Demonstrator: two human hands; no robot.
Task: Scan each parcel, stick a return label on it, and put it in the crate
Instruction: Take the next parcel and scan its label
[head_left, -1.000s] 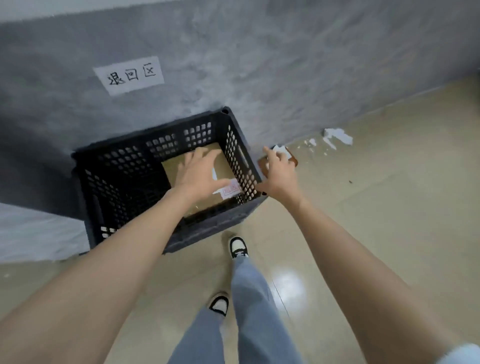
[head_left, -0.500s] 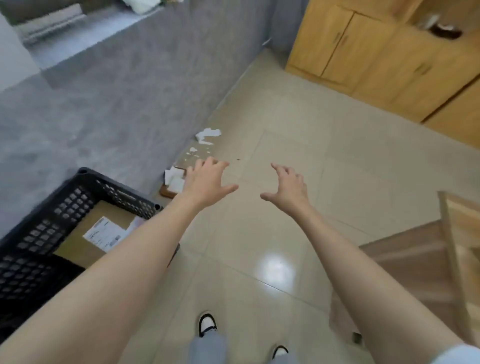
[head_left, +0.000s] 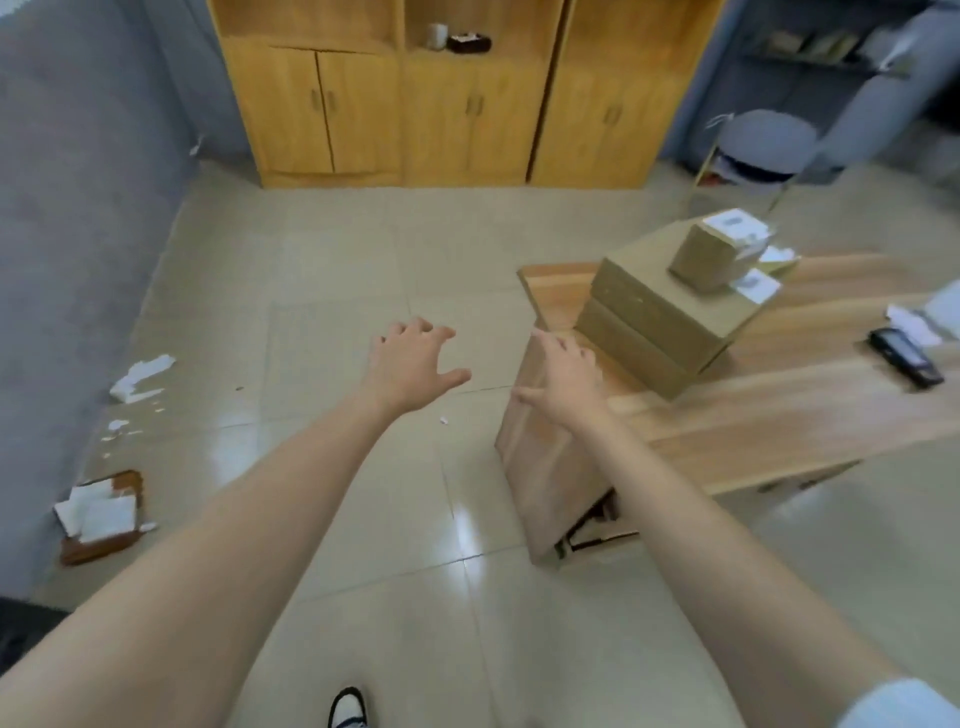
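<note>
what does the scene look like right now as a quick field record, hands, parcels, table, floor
left hand: open, spread, holds nothing, over the floor
right hand: open, holds nothing, by the table end
parcels: two flat cardboard boxes stacked on the table, small box on top
white label: on the small box's top face
black handheld device: lying on the table, right of the stack
litter: paper scraps by the grey wall

Two flat brown cartons (head_left: 660, 322) sit stacked near the corner of a wooden table (head_left: 779, 415), with a small white-labelled box (head_left: 711, 254) perched askew on top. A black scanner (head_left: 906, 356) lies flat, well apart to their right.
</note>
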